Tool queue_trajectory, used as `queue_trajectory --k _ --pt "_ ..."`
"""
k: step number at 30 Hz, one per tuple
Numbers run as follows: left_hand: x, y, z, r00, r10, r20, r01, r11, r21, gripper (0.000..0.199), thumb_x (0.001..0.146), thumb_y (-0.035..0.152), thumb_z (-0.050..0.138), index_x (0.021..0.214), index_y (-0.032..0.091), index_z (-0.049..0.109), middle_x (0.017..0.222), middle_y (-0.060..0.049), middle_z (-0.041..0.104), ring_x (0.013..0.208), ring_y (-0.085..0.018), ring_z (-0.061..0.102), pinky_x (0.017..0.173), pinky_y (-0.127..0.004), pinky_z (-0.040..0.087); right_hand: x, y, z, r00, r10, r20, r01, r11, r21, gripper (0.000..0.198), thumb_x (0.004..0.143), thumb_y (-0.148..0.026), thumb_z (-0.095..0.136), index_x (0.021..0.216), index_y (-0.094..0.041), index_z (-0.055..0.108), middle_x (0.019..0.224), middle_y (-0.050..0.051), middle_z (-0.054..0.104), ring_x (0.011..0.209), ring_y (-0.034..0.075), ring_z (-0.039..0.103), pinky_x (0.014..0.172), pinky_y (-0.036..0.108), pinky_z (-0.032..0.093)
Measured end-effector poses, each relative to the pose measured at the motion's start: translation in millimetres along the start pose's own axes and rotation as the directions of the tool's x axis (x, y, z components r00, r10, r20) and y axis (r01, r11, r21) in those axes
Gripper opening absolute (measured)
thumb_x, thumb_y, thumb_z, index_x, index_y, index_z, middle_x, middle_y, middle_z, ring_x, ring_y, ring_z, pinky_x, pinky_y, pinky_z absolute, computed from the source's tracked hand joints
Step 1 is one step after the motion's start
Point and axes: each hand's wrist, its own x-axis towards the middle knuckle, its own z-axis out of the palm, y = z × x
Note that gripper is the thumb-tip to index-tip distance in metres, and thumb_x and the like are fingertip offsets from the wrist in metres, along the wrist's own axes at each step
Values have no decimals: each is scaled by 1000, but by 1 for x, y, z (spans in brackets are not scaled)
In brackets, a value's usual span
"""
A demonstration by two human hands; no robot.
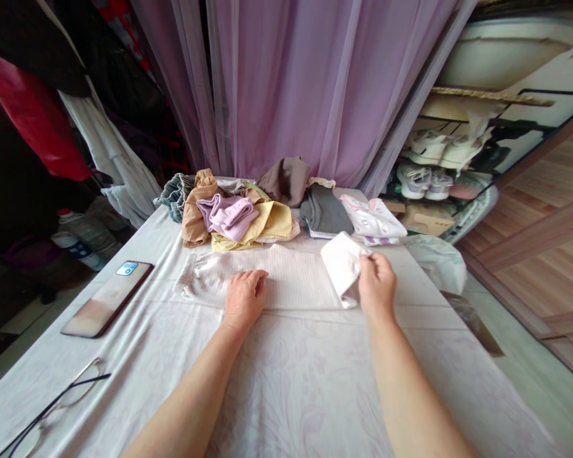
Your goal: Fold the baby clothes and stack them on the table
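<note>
A pale pink, finely striped pair of pants (296,273) lies stretched sideways on the table, folded lengthwise. Its gathered elastic end is at the left. My left hand (246,296) rests on the middle of the pants, palm down, its fingertips partly hidden. At the right end, my right hand (377,280) pinches the leg end between thumb and fingers. That end is lifted and turned over toward the left, showing a whiter folded flap (344,262).
Behind the pants are a loose heap of clothes (233,216), a dark grey folded garment (325,210) and a folded white printed garment (372,216). A phone (107,299) and eyeglasses (57,404) lie at the left. A purple curtain (286,83) hangs behind the table (305,381).
</note>
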Motion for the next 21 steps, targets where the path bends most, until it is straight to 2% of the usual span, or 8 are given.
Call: queue_trajectory --k 3,7,11,16,18,21 --pt "0 -1 1 1000 -1 4 1 1000 14 22 89 17 51 101 22 68 99 -5 75 96 -24 66 88 -39 47 30 36 -31 961 93 -262 -89 996 26 30 75 -38 51 91 -17 66 86 3 67 86 20 60 78 29 47" --pt "0 -2 3 1000 10 -3 -10 999 32 23 89 19 50 101 23 68 99 -4 75 96 -24 66 88 -39 46 42 87 -59 911 231 -340 -241 970 13 36 73 -37 49 96 -16 66 88 3 67 87 21 62 76 30 51" --pt "1 -4 3 1000 30 2 -30 998 56 23 88 21 49 102 22 68 98 -5 75 95 -25 65 87 -40 46 39 116 -73 913 305 -271 -328 943 -45 45 75 -41 47 106 -14 65 92 5 68 84 22 63 65 29 53" --pt "1 -3 3 999 34 5 -34 997 65 24 89 21 48 101 23 68 98 -5 74 95 -25 65 87 -40 46 47 122 -81 928 333 -166 -358 922 -149 49 80 -43 46 115 -16 66 103 8 71 90 23 66 62 27 55" --pt "1 -3 3 999 34 4 -34 997 65 24 89 22 48 101 23 68 98 -5 74 95 -25 65 87 -39 46 54 119 -83 910 400 -114 -413 897 -154 50 84 -47 43 116 -17 67 99 9 73 87 23 68 59 26 56" --pt "1 -3 3 999 32 4 -32 998 62 24 89 22 47 101 23 68 98 -5 74 96 -25 65 88 -40 46 63 109 -85 832 553 -39 -554 827 -99 45 85 -49 52 111 -17 69 82 8 73 75 22 68 54 26 55"
